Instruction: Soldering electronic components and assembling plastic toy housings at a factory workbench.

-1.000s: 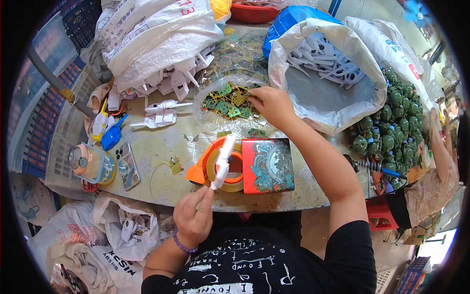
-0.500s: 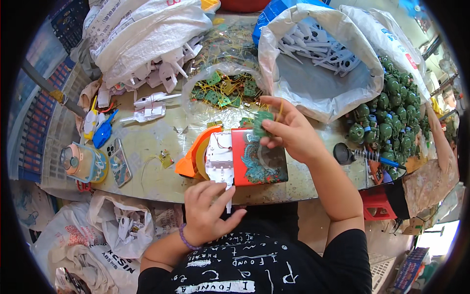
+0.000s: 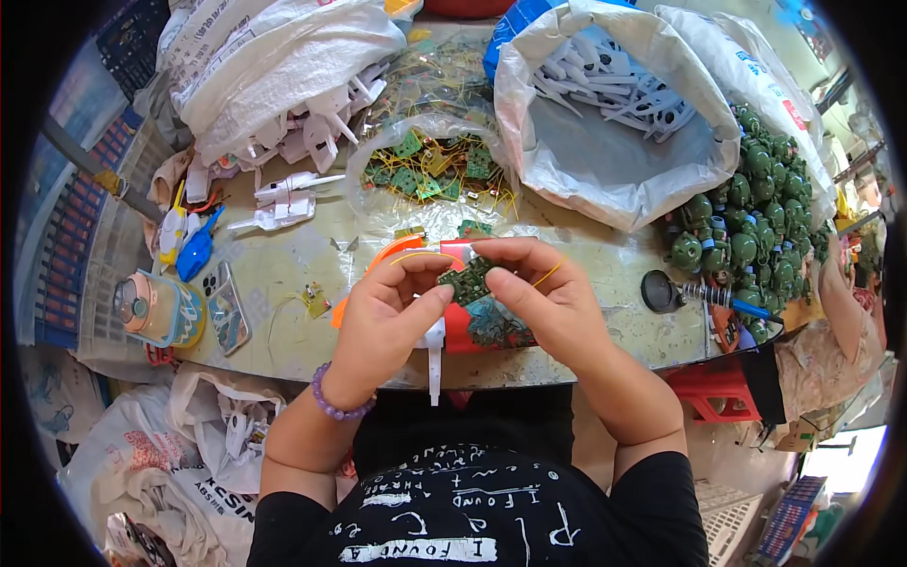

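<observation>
Between my two hands is a green circuit board (image 3: 470, 282) with small parts and yellow wires. My left hand (image 3: 385, 307) pinches its left edge, and my right hand (image 3: 540, 293) grips its right edge with thumb and fingers. Under the hands lies a white plastic housing (image 3: 435, 367), mostly covered by my left hand, its narrow end poking over the table edge. A red and black patterned box (image 3: 457, 333) sits beside it, partly hidden. An orange tape dispenser (image 3: 402, 248) shows behind my left hand.
Behind the hands lies a clear bag of wired circuit boards (image 3: 436, 175). A white sack (image 3: 624, 203) of white parts stands at the back right, with dark green round pieces (image 3: 746, 213) heaped beside it. To the left are a phone (image 3: 227, 307), a bottle (image 3: 156, 312) and white housings (image 3: 283, 208).
My left hand has left the white housing and come up to the circuit board. My right hand has brought the board down and left, so both hands now hold it.
</observation>
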A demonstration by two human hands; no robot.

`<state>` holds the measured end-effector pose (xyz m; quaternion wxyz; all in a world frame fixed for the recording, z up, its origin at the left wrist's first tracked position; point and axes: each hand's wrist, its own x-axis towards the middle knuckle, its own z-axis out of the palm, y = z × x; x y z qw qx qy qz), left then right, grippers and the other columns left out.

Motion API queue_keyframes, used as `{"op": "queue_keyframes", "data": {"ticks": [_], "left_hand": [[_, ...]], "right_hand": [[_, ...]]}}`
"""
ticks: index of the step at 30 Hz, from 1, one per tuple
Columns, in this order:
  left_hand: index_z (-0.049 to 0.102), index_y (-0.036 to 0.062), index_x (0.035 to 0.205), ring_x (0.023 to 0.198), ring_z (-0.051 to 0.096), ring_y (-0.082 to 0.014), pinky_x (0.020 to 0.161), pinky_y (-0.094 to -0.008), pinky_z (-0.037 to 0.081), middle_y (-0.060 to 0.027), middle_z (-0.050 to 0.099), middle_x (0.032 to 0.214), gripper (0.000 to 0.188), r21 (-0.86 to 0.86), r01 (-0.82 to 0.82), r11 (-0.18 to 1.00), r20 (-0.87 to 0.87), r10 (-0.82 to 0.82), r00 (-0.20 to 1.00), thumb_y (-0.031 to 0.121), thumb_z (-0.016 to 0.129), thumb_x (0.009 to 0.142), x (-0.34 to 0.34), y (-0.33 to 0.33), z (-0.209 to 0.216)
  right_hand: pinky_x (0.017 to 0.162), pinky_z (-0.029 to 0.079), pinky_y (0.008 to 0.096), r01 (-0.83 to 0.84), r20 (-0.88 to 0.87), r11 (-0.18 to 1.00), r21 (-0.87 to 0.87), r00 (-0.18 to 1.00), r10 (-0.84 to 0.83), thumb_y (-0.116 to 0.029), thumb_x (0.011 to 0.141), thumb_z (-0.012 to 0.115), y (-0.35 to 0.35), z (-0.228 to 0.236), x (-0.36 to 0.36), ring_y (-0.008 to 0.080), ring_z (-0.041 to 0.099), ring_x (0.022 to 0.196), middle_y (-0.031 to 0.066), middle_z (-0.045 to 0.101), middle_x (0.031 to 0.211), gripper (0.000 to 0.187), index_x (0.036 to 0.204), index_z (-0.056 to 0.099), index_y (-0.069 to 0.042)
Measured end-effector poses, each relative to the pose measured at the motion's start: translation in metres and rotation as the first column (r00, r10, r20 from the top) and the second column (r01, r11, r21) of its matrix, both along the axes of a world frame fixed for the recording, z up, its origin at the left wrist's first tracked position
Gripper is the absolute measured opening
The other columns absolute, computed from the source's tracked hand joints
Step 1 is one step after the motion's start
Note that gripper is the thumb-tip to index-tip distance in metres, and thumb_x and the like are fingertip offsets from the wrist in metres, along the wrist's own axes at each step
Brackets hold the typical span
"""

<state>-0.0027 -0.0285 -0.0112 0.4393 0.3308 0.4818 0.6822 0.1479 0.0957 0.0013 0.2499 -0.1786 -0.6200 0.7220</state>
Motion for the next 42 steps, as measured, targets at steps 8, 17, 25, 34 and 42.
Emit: {"op": "queue_keyframes", "data": {"ticks": [8,17,25,34,42], "left_hand": [[0.063,0.0010,0.108,0.092,0.061,-0.0196,0.083,-0.0303,0.047,-0.0086,0.067,0.098,0.025,0.316,-0.385,0.867,-0.641,0.495,0.587,0.004,0.066,0.083,-0.029,0.005,-0.001],[0.063,-0.0017,0.098,0.083,0.060,-0.0081,0.072,-0.0222,0.049,-0.0049,0.065,0.095,0.017,-0.147,-0.308,0.940,-0.622,0.154,0.768,0.006,0.069,0.084,-0.019,0.002,-0.033],[0.064,-0.0024,0.093,0.083,0.059,-0.0073,0.070,-0.0197,0.048,-0.0056,0.067,0.096,0.010,-0.042,-0.204,0.978,-0.544,0.149,0.826,0.004,0.067,0.086,-0.018,0.011,-0.030],[0.068,0.0053,0.081,0.078,0.064,-0.0243,0.076,-0.0354,0.045,-0.0062,0.069,0.080,0.008,0.140,-0.119,0.983,-0.854,0.181,0.488,0.007,0.071,0.073,-0.010,0.001,-0.026],[0.068,0.0051,0.081,0.074,0.060,-0.0242,0.076,-0.0352,0.044,-0.0058,0.066,0.076,0.011,0.102,-0.023,0.994,-0.884,0.101,0.457,0.006,0.074,0.072,-0.007,0.009,-0.017]], "right_hand": [[0.072,0.052,0.0313,0.584,-0.567,-0.017,0.812,0.781,-0.260,0.001,0.075,0.073,0.029,0.018,0.006,0.0249,0.064,0.080,0.0118,0.065,0.094,0.019,0.092,0.065,-0.002],[0.097,0.041,0.0388,-0.048,0.233,0.666,0.745,0.953,-0.193,-0.016,0.078,0.074,0.033,-0.018,0.003,0.0271,0.055,0.113,0.0077,0.067,0.103,0.018,0.091,0.069,-0.005],[0.100,0.039,0.0443,-0.036,0.135,0.321,0.946,0.947,-0.291,-0.023,0.076,0.075,0.033,-0.026,-0.002,0.0350,0.050,0.120,0.0107,0.062,0.118,0.026,0.097,0.071,-0.009],[0.098,0.041,0.0431,0.092,0.027,0.334,0.938,0.942,-0.335,-0.019,0.077,0.075,0.029,-0.032,-0.001,0.0353,0.052,0.117,0.0112,0.063,0.115,0.029,0.102,0.068,-0.006],[0.092,0.045,0.0354,0.475,-0.297,0.226,0.850,0.788,-0.539,-0.004,0.082,0.067,0.011,-0.052,0.053,0.0268,0.057,0.107,0.0118,0.062,0.108,0.021,0.103,0.063,-0.002]]}}
